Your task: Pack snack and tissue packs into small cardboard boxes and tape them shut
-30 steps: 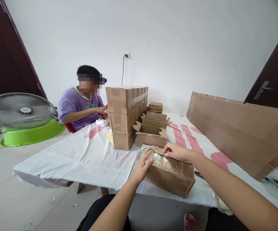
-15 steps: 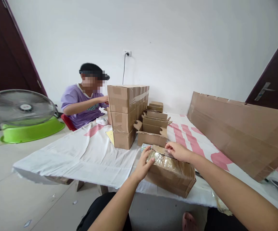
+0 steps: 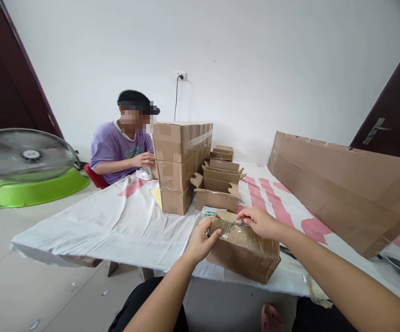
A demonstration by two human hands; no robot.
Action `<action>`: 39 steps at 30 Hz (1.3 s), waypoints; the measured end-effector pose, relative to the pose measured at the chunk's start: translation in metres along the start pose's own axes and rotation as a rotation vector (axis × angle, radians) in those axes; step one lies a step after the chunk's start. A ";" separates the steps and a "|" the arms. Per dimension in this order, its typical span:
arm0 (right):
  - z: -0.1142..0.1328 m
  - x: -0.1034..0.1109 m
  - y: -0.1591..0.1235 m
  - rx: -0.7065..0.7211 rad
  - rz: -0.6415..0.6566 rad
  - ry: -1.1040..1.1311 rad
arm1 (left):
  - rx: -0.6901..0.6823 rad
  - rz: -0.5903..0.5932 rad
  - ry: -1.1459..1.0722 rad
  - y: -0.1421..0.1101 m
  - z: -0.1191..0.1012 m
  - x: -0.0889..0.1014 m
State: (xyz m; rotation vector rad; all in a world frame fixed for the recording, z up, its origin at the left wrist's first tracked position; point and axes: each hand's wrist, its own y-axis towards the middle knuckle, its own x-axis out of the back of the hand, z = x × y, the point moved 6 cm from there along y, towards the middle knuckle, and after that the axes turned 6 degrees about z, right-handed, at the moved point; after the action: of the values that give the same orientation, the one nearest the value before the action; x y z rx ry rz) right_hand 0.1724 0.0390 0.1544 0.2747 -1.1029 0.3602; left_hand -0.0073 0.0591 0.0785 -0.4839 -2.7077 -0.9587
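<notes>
While left hand (image 3: 202, 239) is grasping its ten-o'clock end and right hand (image 3: 261, 222) is curling fingers against its top, one brown carton (image 3: 241, 262), crinkled glossy tape (image 3: 257, 239) uppermost, is lying at five o'clock.

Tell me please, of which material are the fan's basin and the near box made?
Basin: likely plastic, smooth and slightly glossy, judging by its even bright green.
Box: looks like cardboard, matt brown, with creased edges; its shiny wrinkled top suggests clear tape.
</notes>
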 end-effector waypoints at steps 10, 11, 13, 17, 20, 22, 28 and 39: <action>0.005 -0.017 0.038 0.053 0.387 -0.255 | 0.018 0.062 -0.054 -0.001 0.002 -0.006; 0.006 -0.018 0.040 0.055 0.412 -0.278 | 0.015 0.073 -0.045 -0.001 0.002 -0.007; 0.008 -0.020 0.042 0.058 0.443 -0.328 | 0.010 0.090 -0.012 -0.001 0.002 -0.008; 0.011 -0.023 0.041 0.065 0.462 -0.401 | -0.011 0.101 0.070 0.000 0.002 -0.008; 0.012 -0.024 0.042 0.072 0.469 -0.420 | -0.027 0.098 0.115 0.000 0.001 -0.008; 0.013 -0.024 0.042 0.075 0.456 -0.425 | -0.034 0.096 0.134 0.000 0.001 -0.008; 0.014 -0.019 0.037 0.107 0.344 -0.418 | -0.036 0.090 0.143 0.000 -0.001 -0.008; 0.018 -0.011 -0.002 0.295 0.001 -0.414 | 0.001 0.086 0.189 0.001 -0.005 -0.009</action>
State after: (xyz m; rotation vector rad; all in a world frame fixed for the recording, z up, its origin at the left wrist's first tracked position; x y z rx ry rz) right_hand 0.1540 0.0287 0.1519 0.6306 -1.4564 0.4813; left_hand 0.0013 0.0545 0.0797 -0.4799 -2.4980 -0.9308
